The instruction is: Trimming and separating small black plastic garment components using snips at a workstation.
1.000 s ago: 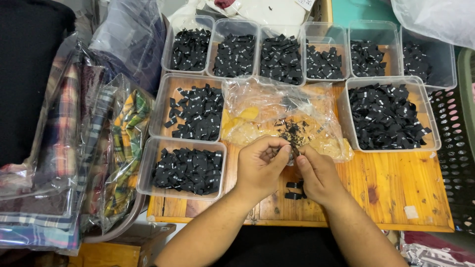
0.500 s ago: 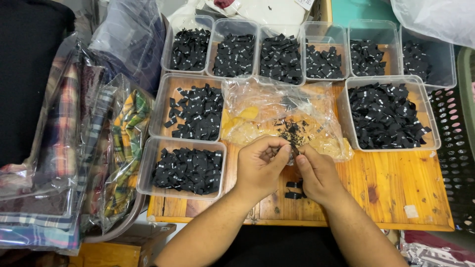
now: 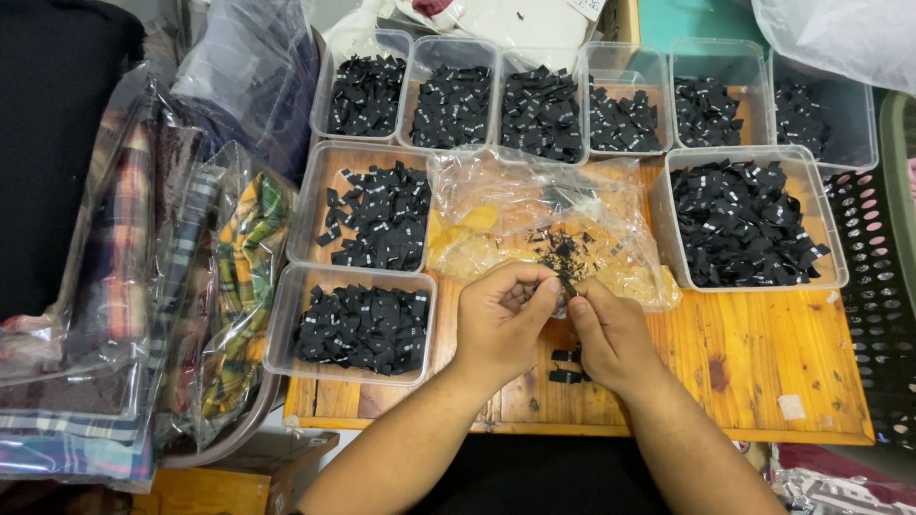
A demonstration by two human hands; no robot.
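Both hands met over the wooden tabletop [image 3: 744, 362]: left hand [image 3: 501, 319] and right hand [image 3: 611, 334] pinched one small black fabric tag [image 3: 567, 284] between fingertips, just below the crinkled clear plastic bag [image 3: 534, 224]. Better to grip by edges, separating tags singly.

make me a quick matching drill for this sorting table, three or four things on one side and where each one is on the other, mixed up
Things:
1. left hand
2. clear plastic bag
3. large tub of black tags
4. folded plaid fabric in bags

Places:
A. right side of the wooden table
B. off the table's left edge
C. centre, behind the hands
D. front centre, pinching a small black piece with the right hand

Pairs: 1-D, 2-C, 3-A, 4-B
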